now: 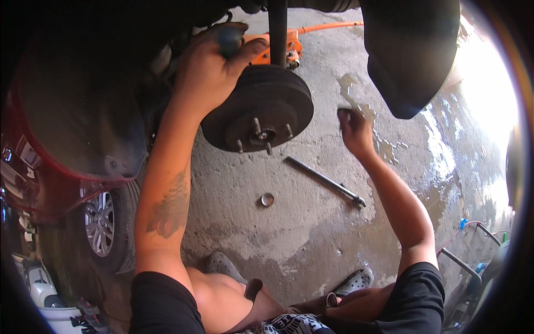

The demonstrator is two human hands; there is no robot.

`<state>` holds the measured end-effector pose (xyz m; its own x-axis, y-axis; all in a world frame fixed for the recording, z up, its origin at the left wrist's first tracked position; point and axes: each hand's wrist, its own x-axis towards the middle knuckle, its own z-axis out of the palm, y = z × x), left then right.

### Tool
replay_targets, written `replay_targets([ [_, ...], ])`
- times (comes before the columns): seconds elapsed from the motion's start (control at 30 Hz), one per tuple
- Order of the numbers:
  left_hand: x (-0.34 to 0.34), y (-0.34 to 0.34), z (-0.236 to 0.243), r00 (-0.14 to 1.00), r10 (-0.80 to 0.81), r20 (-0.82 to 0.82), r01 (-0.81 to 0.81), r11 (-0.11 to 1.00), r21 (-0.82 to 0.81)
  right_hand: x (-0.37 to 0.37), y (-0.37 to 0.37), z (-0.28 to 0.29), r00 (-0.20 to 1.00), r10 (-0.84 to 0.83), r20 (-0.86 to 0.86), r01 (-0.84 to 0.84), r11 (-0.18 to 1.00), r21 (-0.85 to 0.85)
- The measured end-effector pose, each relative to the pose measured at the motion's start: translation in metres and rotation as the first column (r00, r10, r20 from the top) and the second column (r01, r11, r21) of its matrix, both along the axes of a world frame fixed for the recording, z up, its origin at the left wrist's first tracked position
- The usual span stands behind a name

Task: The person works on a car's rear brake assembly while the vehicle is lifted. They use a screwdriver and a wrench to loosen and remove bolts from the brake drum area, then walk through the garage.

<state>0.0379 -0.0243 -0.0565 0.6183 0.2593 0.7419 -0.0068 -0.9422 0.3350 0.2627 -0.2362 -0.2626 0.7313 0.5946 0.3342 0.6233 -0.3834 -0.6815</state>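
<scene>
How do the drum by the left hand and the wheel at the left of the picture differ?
The drum is dark all over, while the wheel is silver inside a black tyre. The drum has a solid face with bare studs sticking out; the wheel is openly spoked. The drum is close to the left hand, whereas the wheel is well away from both hands. Both are round.

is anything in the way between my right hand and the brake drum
Nothing visible stands between the right hand and the brake drum; only concrete floor shows in the gap. The dark bar lies on the floor, clear of that line.
</scene>
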Motion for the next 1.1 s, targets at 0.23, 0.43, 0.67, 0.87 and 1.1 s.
replay_targets([
  [0.23,0.038,-0.023,-0.025,0.999,-0.046,-0.008,0.044,0.869,0.494,-0.079,0.039,0.125,0.834,0.412,0.366,-0.542,0.732,0.412],
  [0.43,0.035,-0.031,-0.019,0.967,-0.003,-0.256,0.086,0.945,0.315,-0.093,0.054,0.126,0.859,0.471,0.200,-0.496,0.672,0.550],
  [0.67,0.021,-0.027,0.026,0.762,-0.062,-0.645,-0.034,0.990,-0.135,-0.056,0.043,0.127,0.944,0.330,0.016,-0.209,0.559,0.802],
  [0.87,0.024,-0.012,0.015,0.775,-0.075,-0.627,-0.069,0.977,-0.202,-0.016,0.055,0.135,0.968,0.247,-0.046,-0.112,0.590,0.800],
  [1.1,0.045,0.014,-0.002,0.796,-0.058,-0.603,-0.050,0.985,-0.162,-0.021,0.126,0.174,0.926,0.368,0.078,-0.330,0.695,0.638],
])
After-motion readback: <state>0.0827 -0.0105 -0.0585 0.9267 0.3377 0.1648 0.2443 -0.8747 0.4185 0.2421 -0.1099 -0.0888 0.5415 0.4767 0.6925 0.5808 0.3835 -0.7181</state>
